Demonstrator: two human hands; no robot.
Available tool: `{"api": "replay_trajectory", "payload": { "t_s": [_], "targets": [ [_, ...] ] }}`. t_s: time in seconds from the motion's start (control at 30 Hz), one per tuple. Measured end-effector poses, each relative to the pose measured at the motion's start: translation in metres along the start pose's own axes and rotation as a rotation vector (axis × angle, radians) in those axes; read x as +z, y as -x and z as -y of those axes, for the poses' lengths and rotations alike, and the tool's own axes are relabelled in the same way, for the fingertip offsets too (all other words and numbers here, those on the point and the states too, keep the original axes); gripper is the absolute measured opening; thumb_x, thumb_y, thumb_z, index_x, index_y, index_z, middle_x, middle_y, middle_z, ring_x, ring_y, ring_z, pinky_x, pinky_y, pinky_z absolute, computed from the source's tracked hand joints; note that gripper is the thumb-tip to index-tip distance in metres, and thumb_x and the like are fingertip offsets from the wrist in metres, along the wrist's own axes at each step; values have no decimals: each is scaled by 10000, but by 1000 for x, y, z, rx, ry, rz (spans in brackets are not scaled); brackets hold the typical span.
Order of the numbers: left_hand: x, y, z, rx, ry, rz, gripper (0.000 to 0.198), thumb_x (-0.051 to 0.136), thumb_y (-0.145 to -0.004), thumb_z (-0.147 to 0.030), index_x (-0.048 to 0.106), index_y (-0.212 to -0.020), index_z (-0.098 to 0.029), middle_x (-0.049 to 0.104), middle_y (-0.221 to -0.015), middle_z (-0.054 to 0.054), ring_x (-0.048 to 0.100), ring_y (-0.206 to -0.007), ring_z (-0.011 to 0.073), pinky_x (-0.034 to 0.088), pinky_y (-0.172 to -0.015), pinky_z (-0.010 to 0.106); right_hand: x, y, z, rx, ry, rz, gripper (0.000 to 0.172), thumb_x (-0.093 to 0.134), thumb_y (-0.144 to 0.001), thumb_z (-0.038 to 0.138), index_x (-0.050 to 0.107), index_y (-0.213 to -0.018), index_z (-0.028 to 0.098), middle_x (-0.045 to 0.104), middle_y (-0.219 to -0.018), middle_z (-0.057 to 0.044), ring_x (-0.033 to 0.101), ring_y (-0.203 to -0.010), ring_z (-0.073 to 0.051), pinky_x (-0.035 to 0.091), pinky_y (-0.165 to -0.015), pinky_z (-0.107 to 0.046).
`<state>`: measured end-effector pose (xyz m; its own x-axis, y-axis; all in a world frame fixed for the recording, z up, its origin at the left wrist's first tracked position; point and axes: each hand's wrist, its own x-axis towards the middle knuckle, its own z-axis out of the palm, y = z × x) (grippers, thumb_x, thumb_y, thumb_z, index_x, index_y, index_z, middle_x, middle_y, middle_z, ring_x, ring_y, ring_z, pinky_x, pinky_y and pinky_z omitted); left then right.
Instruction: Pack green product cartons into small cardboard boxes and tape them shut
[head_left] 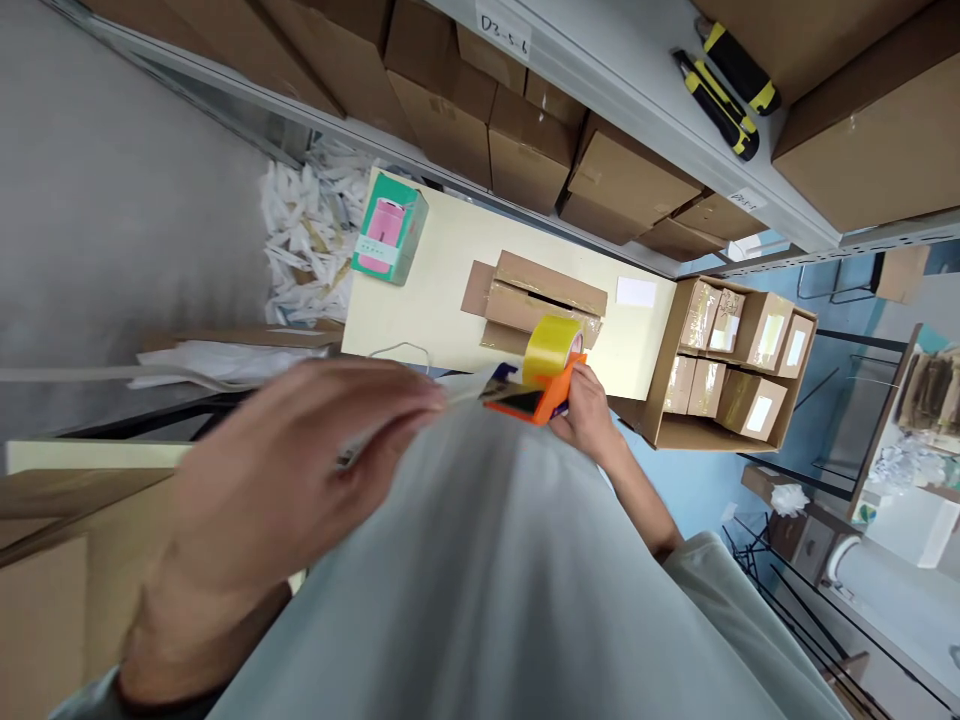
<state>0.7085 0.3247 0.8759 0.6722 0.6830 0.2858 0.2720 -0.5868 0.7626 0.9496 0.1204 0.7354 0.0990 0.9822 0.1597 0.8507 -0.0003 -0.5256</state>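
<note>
My right hand (589, 415) is wrapped round an orange tape dispenser (553, 398) that carries a roll of yellow packing tape (549, 348). My left hand (292, 480), smeared by motion, pinches at its fingertips the end of a pale strip of tape (463, 388) stretching from the dispenser. Just beyond the dispenser, a flattish brown cardboard box (551, 285) lies on the cream table (450, 240), with flaps sticking out at its left and near sides. The dispenser overlaps the box's near right corner in view.
A green box with a pink picture (390, 230) stands at the table's left end. White paper (636, 292) lies on the right. An open carton of smaller boxes (727, 360) is beyond that end. Overhead, a shelf (622, 80) holds cartons and two utility knives (724, 90).
</note>
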Motion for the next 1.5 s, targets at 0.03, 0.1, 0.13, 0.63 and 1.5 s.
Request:
{"api": "replay_trajectory", "payload": {
  "t_s": [0.03,0.1,0.13,0.63,1.5],
  "targets": [
    [1,0,6,-61,-35,-34,397,739,-1028,-399,811,-1381,-566,872,-1052,-71,853,-991,308,723,-996,549,-1,1,-3,42,-30,13,186,805,-1018,349,684,-1096,231,789,-1019,-109,757,-994,-321,656,-968,-507],
    [8,-5,23,-145,-31,-55,481,774,-1009,-439,748,-1484,-505,866,-1033,-56,847,-1001,296,698,-1022,559,-10,3,-7,123,-85,58,222,795,-1056,409,689,-1116,223,810,-1057,-129,772,-1030,-324,657,-941,-477],
    [15,-8,34,-184,38,-47,552,795,-994,-428,707,-1537,-460,862,-1026,-46,842,-992,276,693,-1018,535,-17,2,-10,159,-107,99,238,779,-1073,441,692,-1101,221,811,-1035,-125,773,-1005,-315,651,-906,-451],
    [169,-48,187,-817,659,-124,610,838,-792,-210,611,-1356,-256,820,-908,5,839,-928,241,722,-923,401,-80,-139,-95,607,-237,725,832,634,-857,1056,627,-796,227,617,-662,-1,558,-641,-172,352,-633,-315],
    [242,-38,263,-840,598,40,689,884,-838,-261,585,-1456,-204,791,-1201,113,808,-1124,285,652,-1070,433,-37,-162,-93,786,-180,819,844,692,-834,1054,568,-701,230,630,-682,-8,581,-659,-159,362,-624,-307]
  ]
}}
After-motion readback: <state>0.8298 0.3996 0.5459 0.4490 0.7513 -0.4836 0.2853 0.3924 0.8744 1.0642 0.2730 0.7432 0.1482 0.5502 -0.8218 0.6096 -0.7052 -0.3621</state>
